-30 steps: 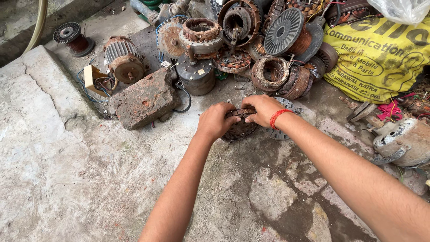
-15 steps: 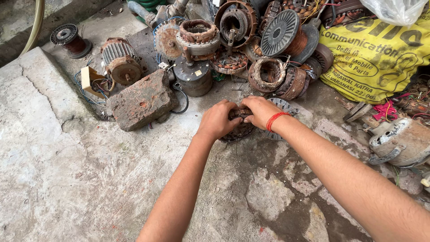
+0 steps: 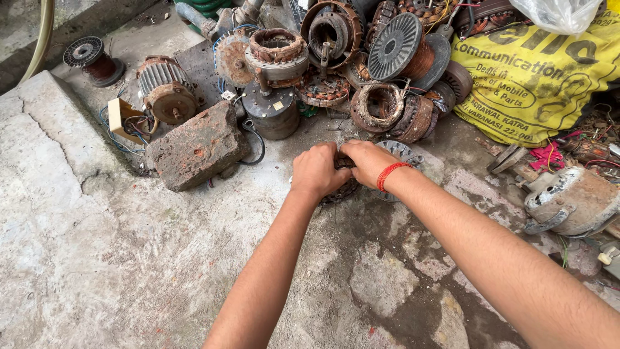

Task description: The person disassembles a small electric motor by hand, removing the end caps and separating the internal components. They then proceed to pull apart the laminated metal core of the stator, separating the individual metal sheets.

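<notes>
Left hand (image 3: 318, 171) and right hand (image 3: 367, 161) side by side, both curled closed around dark rusty motor stator (image 3: 342, 189) lying on concrete floor (image 3: 129, 258); stator mostly hidden under hands. Red thread band (image 3: 391, 174) on right wrist. Worn brick (image 3: 199, 147) to left. Heap of rusty motor parts (image 3: 336, 58) just behind, yellow sack (image 3: 536, 71) at right.

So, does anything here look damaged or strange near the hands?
Yes. Both the left hand and right hand grip a round motor part on the cracked concrete floor. The motor parts behind are rusty and stripped, with loose wires. A worn brick lies among them.
</notes>
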